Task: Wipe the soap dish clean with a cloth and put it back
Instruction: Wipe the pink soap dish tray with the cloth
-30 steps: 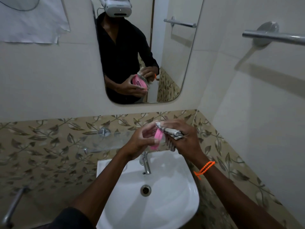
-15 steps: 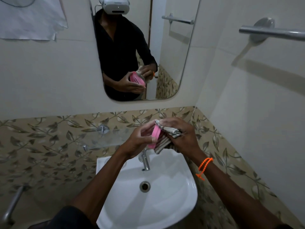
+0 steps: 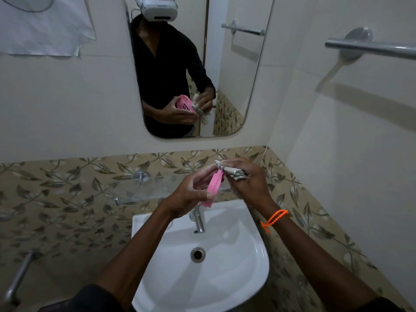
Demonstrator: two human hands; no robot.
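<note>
Above white basin [image 3: 236,278], pink slotted soap dish [image 3: 213,188], folded cloth [image 3: 231,172]

No legible text, label, brand, number or sign anywhere in your view. The headset [image 3: 159,9] reflected in the mirror [image 3: 252,86] carries a faint mark on its front, too small and blurred for you to read. The white sheet [image 3: 45,28] on the wall at upper left shows only a thin curved line, no writing. The pink soap dish [image 3: 213,188] you hold bears no visible marking.
</note>
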